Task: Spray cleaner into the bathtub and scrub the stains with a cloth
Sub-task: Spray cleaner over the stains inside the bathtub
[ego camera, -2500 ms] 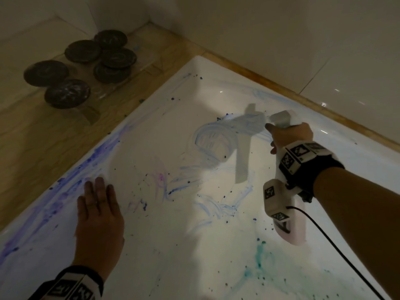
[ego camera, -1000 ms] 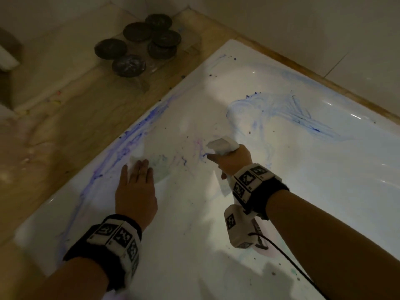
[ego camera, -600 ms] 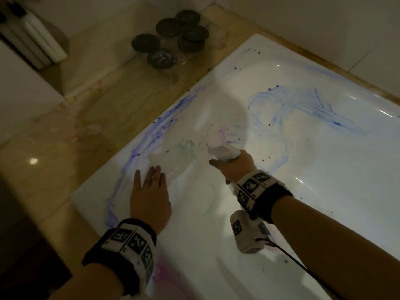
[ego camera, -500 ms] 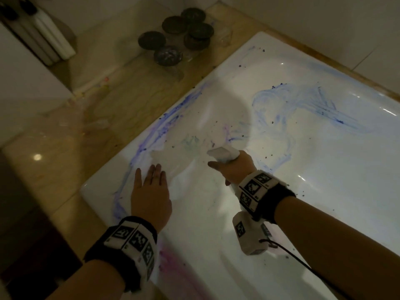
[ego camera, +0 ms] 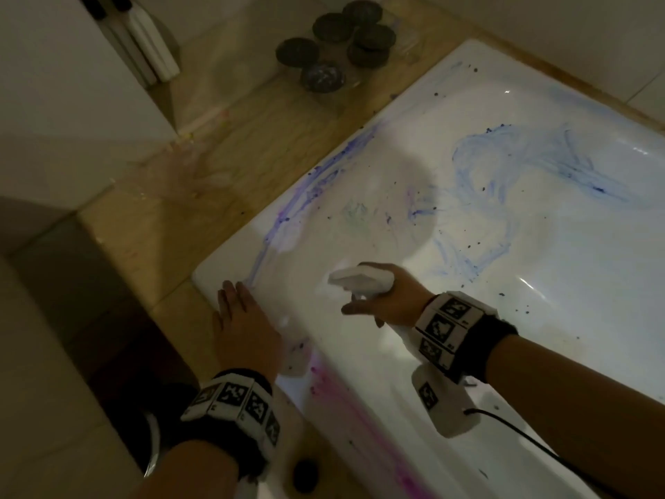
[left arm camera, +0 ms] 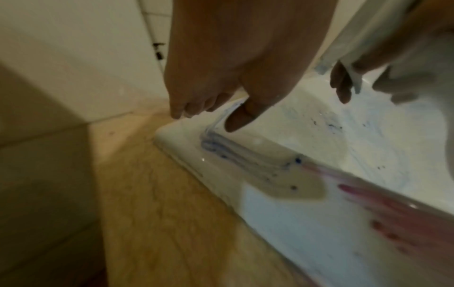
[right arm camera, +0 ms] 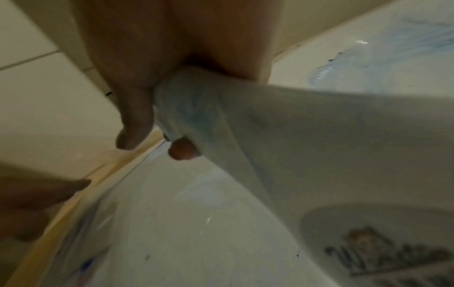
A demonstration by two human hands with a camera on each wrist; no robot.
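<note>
Dim light fills the tiled bathroom where we look down from the head view at a glossy white bathtub (ego camera: pixel 539 282) set in a tan stone-look surround (ego camera: pixel 172 217); blue smears (ego camera: pixel 532 167) streak it toward 1 o'clock, a purple streak (ego camera: pixel 306 196) follows its rim at 11, and magenta (ego camera: pixel 345 401) runs along the near edge at 6. Our right hand (ego camera: pixel 392 300) grips a white spray bottle (ego camera: pixel 363 280), nozzle aimed toward 9 o'clock, its body hidden behind the wrist band. Our left hand (ego camera: pixel 244 329) lies flat at the tub's corner, fingers straight and close together. Dark round lids (ego camera: pixel 342 41) sit at 12 o'clock, blurred. From the left wrist view, motion blur softens everything; the left hand (left arm camera: pixel 221 77) hangs over the rim with fingertips (left arm camera: pixel 179 114) pointing down. From the right wrist view, the bottle's (right arm camera: pixel 294 136) translucent neck fills the middle, the right hand's fingers (right arm camera: pixel 135 126) curled round it; its label at 5 o'clock is unreadable. We cannot make out any cloth.
</note>
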